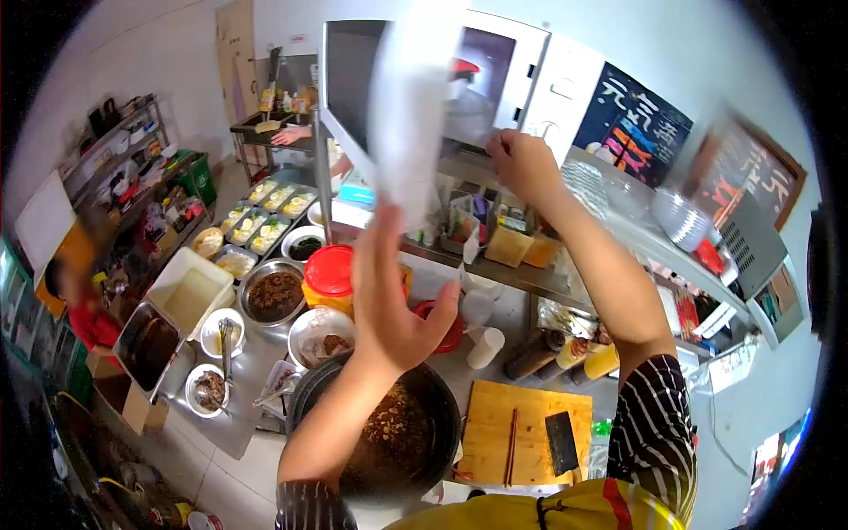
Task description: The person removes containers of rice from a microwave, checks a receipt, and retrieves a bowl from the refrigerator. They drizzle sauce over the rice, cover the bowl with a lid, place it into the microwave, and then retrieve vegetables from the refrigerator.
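Observation:
My left hand (389,305) is raised in the middle, fingers stretched upward and thumb spread to the right. Just above its fingertips, a long white object (411,115) is smeared by motion; I cannot tell its kind or whether the hand touches it. My right hand (527,166) is lifted beside the lower right corner of a white-framed appliance with a dark window (486,84). Its fingers are curled together, and anything in them is hidden. Below my left forearm stands a large black pot (446,433) with brown, crumbly contents.
A wooden cutting board (486,415) carries a cleaver (561,443) and chopsticks (512,446). A red-lidded tub (329,269), a metal bowl of dark sauce (276,296) and sauce bottles (534,353) line the counter. Another person (84,305) is at far left; someone else's hand (287,135) shows behind.

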Demonstrator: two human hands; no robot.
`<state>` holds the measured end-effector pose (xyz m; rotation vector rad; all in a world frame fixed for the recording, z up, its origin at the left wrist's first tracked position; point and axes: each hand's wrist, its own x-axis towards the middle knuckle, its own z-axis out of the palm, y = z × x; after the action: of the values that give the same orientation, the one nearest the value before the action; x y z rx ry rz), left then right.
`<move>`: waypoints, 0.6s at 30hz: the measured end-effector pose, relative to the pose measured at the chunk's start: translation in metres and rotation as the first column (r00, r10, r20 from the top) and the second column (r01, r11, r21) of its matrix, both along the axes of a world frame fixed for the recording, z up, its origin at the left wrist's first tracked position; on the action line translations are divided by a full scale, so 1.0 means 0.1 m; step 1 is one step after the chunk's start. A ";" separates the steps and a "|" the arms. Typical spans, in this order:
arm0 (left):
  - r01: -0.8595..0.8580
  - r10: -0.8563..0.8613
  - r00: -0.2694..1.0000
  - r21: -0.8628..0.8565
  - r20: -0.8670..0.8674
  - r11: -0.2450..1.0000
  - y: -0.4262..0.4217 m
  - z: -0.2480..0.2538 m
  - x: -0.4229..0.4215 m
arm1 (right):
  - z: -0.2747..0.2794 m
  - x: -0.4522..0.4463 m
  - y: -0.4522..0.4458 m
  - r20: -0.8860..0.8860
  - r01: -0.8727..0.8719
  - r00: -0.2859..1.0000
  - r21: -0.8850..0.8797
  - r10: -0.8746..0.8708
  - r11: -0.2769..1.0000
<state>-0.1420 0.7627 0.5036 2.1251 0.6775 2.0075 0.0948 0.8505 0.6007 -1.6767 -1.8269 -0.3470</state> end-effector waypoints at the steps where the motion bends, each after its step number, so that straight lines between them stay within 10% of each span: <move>1: 0.088 -0.091 0.994 -0.055 -0.063 0.995 -0.02 -0.01 0.03 | -0.02 0.06 -0.13 0.183 0.060 0.980 0.113 -0.080 0.992; 9: 0.242 -0.346 0.909 -0.379 -0.234 0.893 -0.58 -0.12 -0.04 | 0.17 0.40 -0.32 0.252 0.353 0.887 0.168 -0.387 0.920; 18: 0.180 -0.326 0.941 -0.684 -0.089 0.707 -1.38 -0.96 -0.80 | -0.03 0.58 0.11 -0.110 0.400 0.916 0.203 -0.385 0.894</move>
<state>-0.2222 0.6252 0.4071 1.8401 0.9042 1.1466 0.1525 0.8614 0.5981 -1.8650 -1.3330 -0.6333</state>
